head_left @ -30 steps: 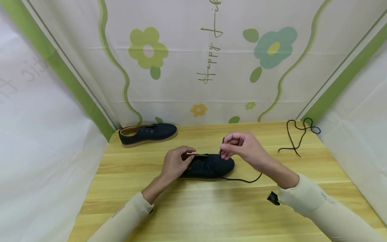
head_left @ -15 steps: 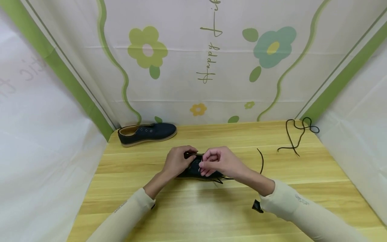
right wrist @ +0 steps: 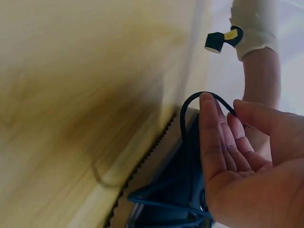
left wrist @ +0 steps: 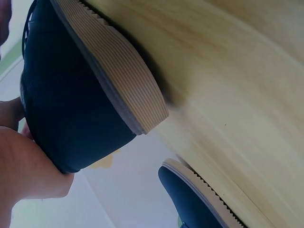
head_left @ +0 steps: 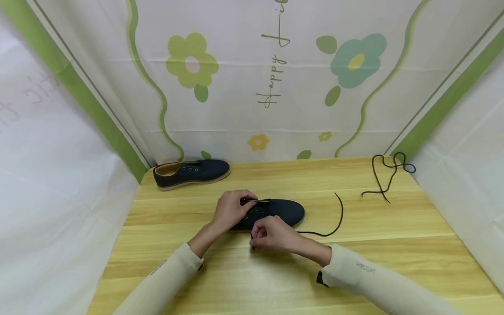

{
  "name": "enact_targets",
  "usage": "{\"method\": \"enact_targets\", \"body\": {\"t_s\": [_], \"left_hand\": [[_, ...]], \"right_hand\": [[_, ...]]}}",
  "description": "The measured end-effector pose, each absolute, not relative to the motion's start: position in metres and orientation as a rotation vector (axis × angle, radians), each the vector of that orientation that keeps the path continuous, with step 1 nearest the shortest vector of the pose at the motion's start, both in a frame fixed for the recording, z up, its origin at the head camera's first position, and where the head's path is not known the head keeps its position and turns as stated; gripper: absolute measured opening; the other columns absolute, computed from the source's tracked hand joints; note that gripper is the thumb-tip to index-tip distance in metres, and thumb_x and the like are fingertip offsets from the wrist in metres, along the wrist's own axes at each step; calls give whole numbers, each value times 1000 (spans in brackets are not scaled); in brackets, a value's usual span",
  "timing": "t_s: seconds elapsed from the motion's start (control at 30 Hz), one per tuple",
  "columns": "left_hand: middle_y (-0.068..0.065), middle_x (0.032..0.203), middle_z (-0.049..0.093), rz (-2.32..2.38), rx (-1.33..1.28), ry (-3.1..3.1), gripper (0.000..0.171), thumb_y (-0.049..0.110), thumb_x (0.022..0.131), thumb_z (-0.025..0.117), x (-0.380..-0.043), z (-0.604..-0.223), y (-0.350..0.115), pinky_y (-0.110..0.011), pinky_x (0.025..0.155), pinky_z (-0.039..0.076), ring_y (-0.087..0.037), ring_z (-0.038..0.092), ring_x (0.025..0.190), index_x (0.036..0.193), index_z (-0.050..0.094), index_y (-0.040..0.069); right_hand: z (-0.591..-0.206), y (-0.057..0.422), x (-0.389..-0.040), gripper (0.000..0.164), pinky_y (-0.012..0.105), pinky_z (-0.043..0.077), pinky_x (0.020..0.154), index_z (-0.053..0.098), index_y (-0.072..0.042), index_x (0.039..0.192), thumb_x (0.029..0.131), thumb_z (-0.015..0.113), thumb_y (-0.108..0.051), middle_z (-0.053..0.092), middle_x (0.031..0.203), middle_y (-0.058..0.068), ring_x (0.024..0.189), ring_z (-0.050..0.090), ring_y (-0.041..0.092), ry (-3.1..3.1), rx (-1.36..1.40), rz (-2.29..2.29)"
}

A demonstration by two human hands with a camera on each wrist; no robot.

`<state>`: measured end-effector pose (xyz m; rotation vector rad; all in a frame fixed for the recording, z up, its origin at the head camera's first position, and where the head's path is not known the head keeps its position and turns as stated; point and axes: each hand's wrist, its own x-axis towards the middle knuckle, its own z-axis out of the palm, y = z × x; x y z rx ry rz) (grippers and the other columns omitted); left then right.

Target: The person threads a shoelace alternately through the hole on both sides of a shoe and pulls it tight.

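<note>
L hand [head_left: 229,211] grips shoe [head_left: 289,211] at opening; R hand [head_left: 273,234] pinches lace [right wrist: 184,118] beside it; 2nd shoe [head_left: 206,171] behind; 2nd lace [head_left: 381,191] back R.

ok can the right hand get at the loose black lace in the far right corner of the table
Probably yes: between the right hand and the loose black lace lie only tabletop and a thin curved lace end. The hand is pinching a lace strand, though, so would likely let go first.
</note>
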<state>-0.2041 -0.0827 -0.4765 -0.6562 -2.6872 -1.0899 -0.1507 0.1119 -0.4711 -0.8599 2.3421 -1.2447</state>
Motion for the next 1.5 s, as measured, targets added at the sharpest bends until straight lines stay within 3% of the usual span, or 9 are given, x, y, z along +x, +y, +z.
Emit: {"method": "enact_targets", "body": {"t_s": [0.27, 0.63, 1.1, 1.23, 1.5], "left_hand": [[6, 97, 81, -1086, -649, -2709, 8, 16, 94, 83, -205, -476, -82, -27, 59, 51, -8, 68, 72, 100, 85, 21], [8, 94, 80, -1094, -643, -2688, 7, 18, 94, 84, -204, -477, -82, -27, 61, 51, -7, 67, 72, 99, 84, 22], [9, 91, 80, -1026, -651, -2660, 6, 20, 92, 85, -206, -477, -81, -29, 63, 55, -8, 71, 74, 97, 84, 22], [8, 91, 81, -1022, -650, -2671, 5, 21, 93, 85, -206, -476, -80, -32, 67, 58, -9, 73, 78, 98, 84, 21], [8, 90, 80, -1021, -627, -2691, 5, 22, 93, 84, -208, -479, -80, -33, 66, 57, -8, 72, 76, 98, 84, 21]], "right_hand": [[-484, 104, -147, 13, 19, 51, 62, 73, -15, 84, 93, 80, -9, 72, 68, -7, 59, 62, -3, 2412, -862, -1113], [-489, 106, -137, 9, 17, 52, 64, 75, -15, 89, 94, 79, -10, 73, 76, -11, 66, 63, -6, 2433, -927, -1071], [-457, 163, -152, 9, 21, 55, 64, 76, -16, 90, 97, 79, -11, 74, 81, -9, 72, 66, -1, 2638, -915, -1072], [-450, 189, -161, 7, 23, 54, 61, 76, -14, 91, 99, 76, -13, 73, 79, -7, 69, 67, 3, 2683, -819, -1068], [-454, 254, -194, 10, 26, 53, 55, 76, -2, 95, 101, 72, -10, 75, 79, 8, 65, 72, 26, 2827, -560, -1004]]}}
